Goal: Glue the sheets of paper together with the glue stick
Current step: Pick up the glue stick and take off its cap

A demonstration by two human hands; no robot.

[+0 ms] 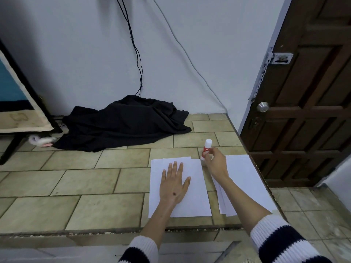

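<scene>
On the tiled table (pixel 91 179), right of centre:

Item 1. Glue stick (pixel 206 149): small upright cylinder, white cap on top, red-and-white label round the body, white base. It stands on the tile in the gap between the two lots of paper, near their far edges. The label carries white lettering on red, too small and partly covered to read; no brand can be made out.

Item 2. Left stack of sheets (pixel 197 196): plain white paper, at least two sheets, the upper one slightly offset so that the lower shows along the left and far edges. No print visible.

Item 3. Right stack of sheets (pixel 245 173): plain white, several sheets fanned at the near corner, lying close to the table's right edge.

Item 4. Left hand (pixel 174 185): flat, palm down, fingers spread apart, pressing on the left stack; it grasps nothing.

Item 5. Right hand (pixel 215 163): grip closed round the lower body of the glue stick, fingertips on the label.

Item 6. Sleeves (pixel 281 238): white ribbed knit with dark bands, pushed up both forearms.

Item 7. Black cloth (pixel 123 122): heaped at the far side against the wall.
</scene>
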